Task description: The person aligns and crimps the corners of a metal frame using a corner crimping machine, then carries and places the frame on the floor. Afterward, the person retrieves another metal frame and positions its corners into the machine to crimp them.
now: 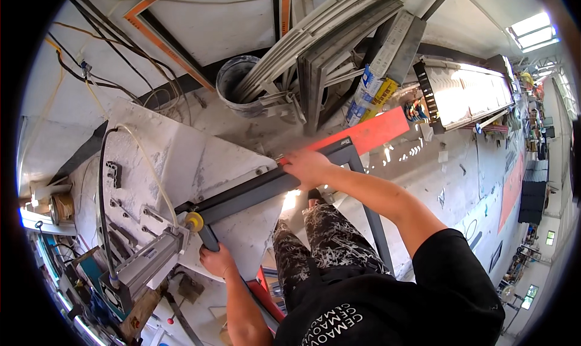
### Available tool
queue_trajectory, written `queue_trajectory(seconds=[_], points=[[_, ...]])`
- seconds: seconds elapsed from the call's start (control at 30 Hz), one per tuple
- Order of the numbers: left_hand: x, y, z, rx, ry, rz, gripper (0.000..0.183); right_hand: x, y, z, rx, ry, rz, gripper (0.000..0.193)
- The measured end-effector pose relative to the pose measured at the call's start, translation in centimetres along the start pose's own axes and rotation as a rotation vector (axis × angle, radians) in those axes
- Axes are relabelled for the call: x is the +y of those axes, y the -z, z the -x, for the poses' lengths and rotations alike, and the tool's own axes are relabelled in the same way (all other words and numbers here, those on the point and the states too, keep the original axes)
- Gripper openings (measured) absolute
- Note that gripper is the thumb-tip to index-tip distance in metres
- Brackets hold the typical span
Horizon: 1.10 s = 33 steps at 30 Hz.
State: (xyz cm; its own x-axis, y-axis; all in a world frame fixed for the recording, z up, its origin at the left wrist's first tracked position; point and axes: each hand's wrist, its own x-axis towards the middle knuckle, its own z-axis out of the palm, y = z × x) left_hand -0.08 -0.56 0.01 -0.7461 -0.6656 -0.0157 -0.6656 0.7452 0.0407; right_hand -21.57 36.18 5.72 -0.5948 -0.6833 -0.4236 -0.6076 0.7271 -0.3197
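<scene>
A dark grey rectangular frame [248,194] of straight profiles lies with one corner over a white machine table [233,225]. My left hand [216,261] is wrapped round the frame's left bar, a short way from that corner. On the long far bar rests my right hand [307,169], its fingers curled over the edge and their tips partly hidden. A yellow round wheel [194,221] sits at the frame's left corner, at the end of a metal machine arm [148,258]. The near part of the frame is hidden by my body.
Behind the table stands a grey bucket [239,85] with bent pale strips [284,46]. Metal profiles [345,49] lean beside it, and a red-orange board [381,131] extends past the frame. A black hose [103,194] loops over the machine.
</scene>
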Motion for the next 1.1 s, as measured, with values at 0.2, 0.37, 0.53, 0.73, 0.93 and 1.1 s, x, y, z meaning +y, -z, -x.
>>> queue_trajectory(seconds=[0.2,0.37,0.53,0.73,0.93,1.1], points=[[1.0,0.7,0.0,-0.023,0.043,0.029,0.046,0.0,-0.1,0.0,-0.043,-0.038,-0.02,0.054],[0.5,0.7,0.0,-0.015,0.028,0.048,0.044,-0.1,-0.3,-0.3,-0.017,-0.013,0.002,0.057],[0.7,0.4,0.0,-0.026,0.022,0.076,0.045,0.7,-2.1,-0.4,0.085,0.025,0.025,0.057],[0.2,0.6,0.1,0.043,-0.034,0.133,0.052,-0.1,-1.8,-0.3,0.117,0.024,0.115,0.052],[0.8,1.4,0.0,0.056,0.013,0.23,0.06,-0.4,-1.5,-0.2,0.136,0.012,0.144,0.053],[-2.6,2.1,4.2,0.025,-0.007,0.336,0.083,-1.1,-1.6,-0.5,0.109,0.015,0.218,0.059]])
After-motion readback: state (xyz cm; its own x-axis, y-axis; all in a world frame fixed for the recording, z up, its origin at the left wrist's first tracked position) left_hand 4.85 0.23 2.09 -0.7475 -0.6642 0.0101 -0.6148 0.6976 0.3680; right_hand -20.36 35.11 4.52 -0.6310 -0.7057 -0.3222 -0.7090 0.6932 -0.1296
